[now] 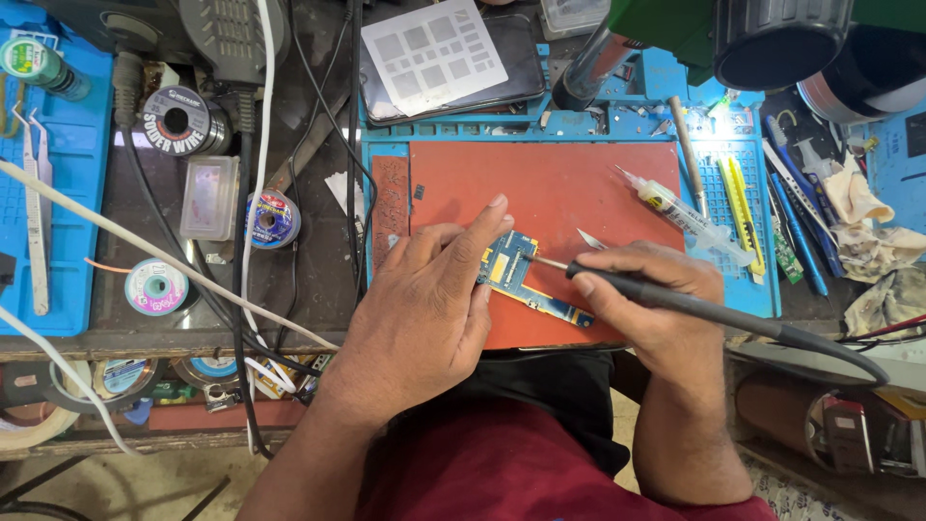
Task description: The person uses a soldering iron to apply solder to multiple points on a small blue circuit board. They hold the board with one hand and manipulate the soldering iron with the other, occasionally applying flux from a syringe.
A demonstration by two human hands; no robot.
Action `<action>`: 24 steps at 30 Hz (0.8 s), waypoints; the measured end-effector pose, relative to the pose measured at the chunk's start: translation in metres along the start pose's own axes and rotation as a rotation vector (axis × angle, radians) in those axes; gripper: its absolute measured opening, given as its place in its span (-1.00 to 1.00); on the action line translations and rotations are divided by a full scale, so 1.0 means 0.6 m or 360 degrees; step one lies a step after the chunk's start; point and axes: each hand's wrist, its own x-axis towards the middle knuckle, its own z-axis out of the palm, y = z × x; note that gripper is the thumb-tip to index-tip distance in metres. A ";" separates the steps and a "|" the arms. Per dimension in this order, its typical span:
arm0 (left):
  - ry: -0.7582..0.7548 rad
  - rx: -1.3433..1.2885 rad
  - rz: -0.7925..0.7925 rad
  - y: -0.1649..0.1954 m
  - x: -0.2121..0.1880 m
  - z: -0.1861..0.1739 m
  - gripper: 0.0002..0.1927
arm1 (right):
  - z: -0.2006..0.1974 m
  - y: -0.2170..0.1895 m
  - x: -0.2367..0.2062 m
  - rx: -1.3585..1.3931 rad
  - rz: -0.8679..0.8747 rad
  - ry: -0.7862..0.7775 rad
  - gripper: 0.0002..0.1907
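On your tabletop (309, 289), a square grey metal stencil sheet (433, 50) lies on a dark phone (521, 72) beyond the red rubber work mat (550, 183). A clear plastic syringe with a yellow band (680, 212) rests at the mat's right edge, just beside a yellow-handled knife (741, 198) on the blue silicone mat (738, 256). To your left you have a black spool of solder wire (181, 121), a small clear plastic box (209, 197), a blue wick reel (273, 219) and a pale teal reel (155, 287). Silver tweezers (37, 217) lie on the blue tray at far left (68, 183). Crumpled cloths (868, 236) sit at far right.
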 end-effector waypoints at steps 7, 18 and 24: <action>-0.0001 0.0013 0.0003 0.001 -0.001 -0.001 -0.23 | -0.001 0.001 0.001 -0.0040 0.0029 0.0030 -0.79; -0.0037 0.0045 -0.0010 0.000 0.001 0.000 -0.23 | -0.003 0.001 0.001 0.0039 -0.0001 -0.0041 -0.79; -0.0009 0.0017 0.0029 0.000 0.001 0.000 -0.23 | -0.004 0.000 0.001 0.0023 -0.0052 -0.0062 -0.80</action>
